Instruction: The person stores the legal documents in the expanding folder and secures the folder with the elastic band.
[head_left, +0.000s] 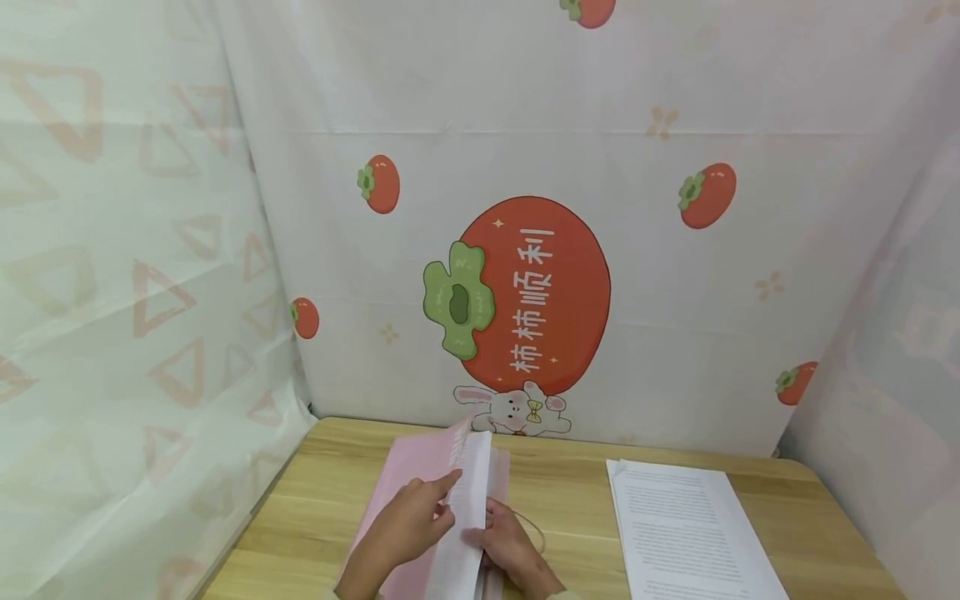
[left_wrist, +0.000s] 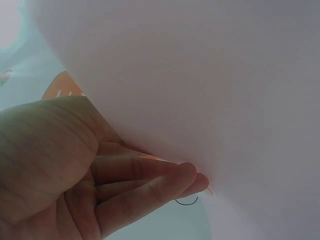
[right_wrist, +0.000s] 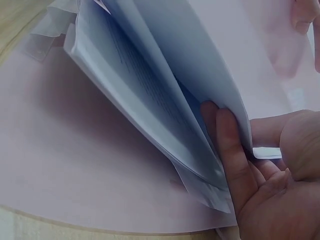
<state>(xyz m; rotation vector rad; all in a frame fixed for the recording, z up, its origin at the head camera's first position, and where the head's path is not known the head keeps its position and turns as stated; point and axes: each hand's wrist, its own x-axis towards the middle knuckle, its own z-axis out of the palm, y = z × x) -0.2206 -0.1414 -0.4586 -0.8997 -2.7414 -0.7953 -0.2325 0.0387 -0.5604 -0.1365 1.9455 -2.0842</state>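
Note:
A pink folder (head_left: 411, 454) lies spread on the table, with white printed sheets (head_left: 480, 454) standing up inside it. My left hand (head_left: 411, 518) is over its left side, index finger stretched out against the sheets. In the left wrist view, that hand's fingers (left_wrist: 145, 192) lie close together beside a pale surface that fills much of the view. My right hand (head_left: 512, 543) pinches the lower right edge of the sheets. Up close in the right wrist view, its fingers (right_wrist: 232, 145) lie on one face of the white sheets (right_wrist: 135, 80), its thumb on the other.
A stack of printed paper (head_left: 690, 529) lies on the right of the wooden table (head_left: 562, 492). Behind the table hangs a white cloth (head_left: 637, 358) with persimmon drawings; another cloth (head_left: 150, 375) covers the left side. A thin cord loop (head_left: 538, 529) shows beside the right hand.

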